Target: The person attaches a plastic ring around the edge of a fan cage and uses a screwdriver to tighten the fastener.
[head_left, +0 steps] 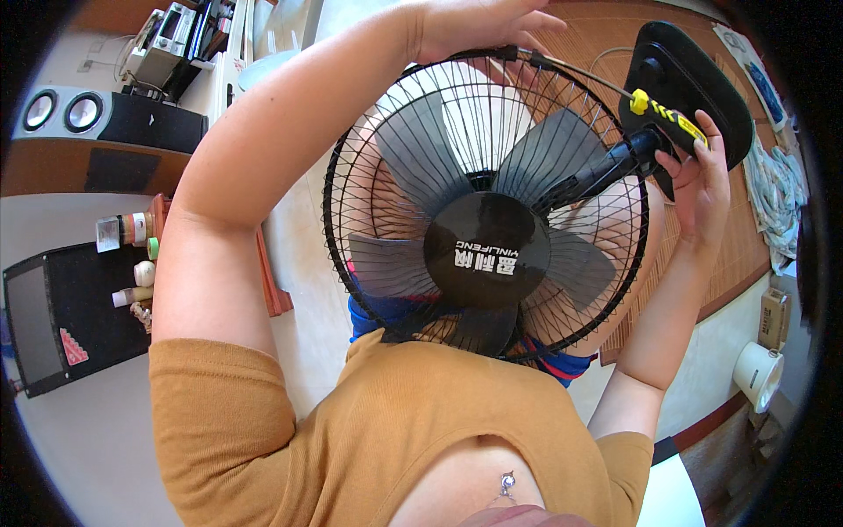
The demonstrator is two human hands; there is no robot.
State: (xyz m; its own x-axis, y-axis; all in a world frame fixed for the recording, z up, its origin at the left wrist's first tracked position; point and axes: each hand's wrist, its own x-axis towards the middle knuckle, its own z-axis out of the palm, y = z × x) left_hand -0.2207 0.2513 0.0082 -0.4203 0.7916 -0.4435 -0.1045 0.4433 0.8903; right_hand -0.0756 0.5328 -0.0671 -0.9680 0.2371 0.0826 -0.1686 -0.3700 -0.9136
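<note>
A black electric fan (487,250) rests tilted against my lap, its round wire guard (330,230) around dark translucent blades. Its neck runs up right to a flat black base (733,97). My left hand (470,31) reaches over the guard's far rim. Some of its fingers curl behind the wires, and another is stretched out above. In my right hand (702,189), beside the fan's neck, is the handle of a yellow-and-black screwdriver (669,117). The screwdriver's thin shaft points left to a black clip on the rim near my left fingers; the exact tip contact is unclear.
Brown woven matting (588,22) lies beyond the fan. A crumpled pale cloth (777,206) and a white round container (757,373) are at the right. On the left are a speaker (114,119), several small jars (143,274) and a black panel (79,307).
</note>
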